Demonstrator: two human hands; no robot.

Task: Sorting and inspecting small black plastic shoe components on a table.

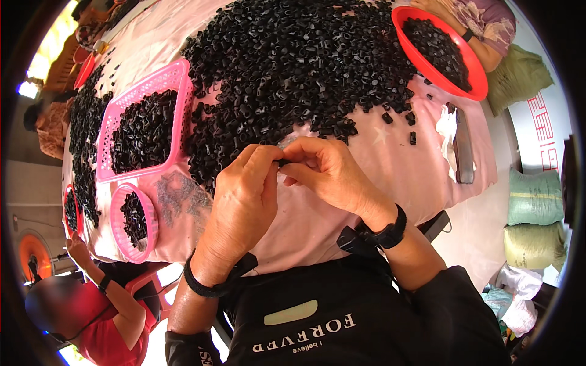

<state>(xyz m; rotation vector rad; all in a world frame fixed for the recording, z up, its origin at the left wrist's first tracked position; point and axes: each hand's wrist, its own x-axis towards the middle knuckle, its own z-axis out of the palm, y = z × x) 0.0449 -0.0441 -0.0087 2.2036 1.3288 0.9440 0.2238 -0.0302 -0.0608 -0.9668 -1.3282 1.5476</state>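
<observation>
Two bare hands, the left hand (247,192) and the right hand (332,177), meet at the fingertips around a small black piece (281,163). The fingers (303,175) of both are drawn together in a narrow pinch; most of the piece is hidden, so its exact shape and the firmness of the grip cannot be told.

Possible faults: a slip from so small a hold could drop the piece into the pile of black pieces (293,73) just beyond the fingers, where its matching colour would make it hard to single out. A sideways sweep of the left forearm could knock the round pink basket (152,222), left of the fingers and nearer the body.

Surface: the desk (390,177) wears a creased pink cover, with loose pieces (413,138) to the right of the fingers. Further right lie a dark bar (465,149) and a crumpled white item (447,131). Left of the fingers stands a rectangular pink basket (182,97); far right and beyond them, a red bowl (478,70). Both contain black pieces.

Room: a co-worker in red (104,329) sits left of the fingers; filled sacks (535,196) rest well to their right.
</observation>
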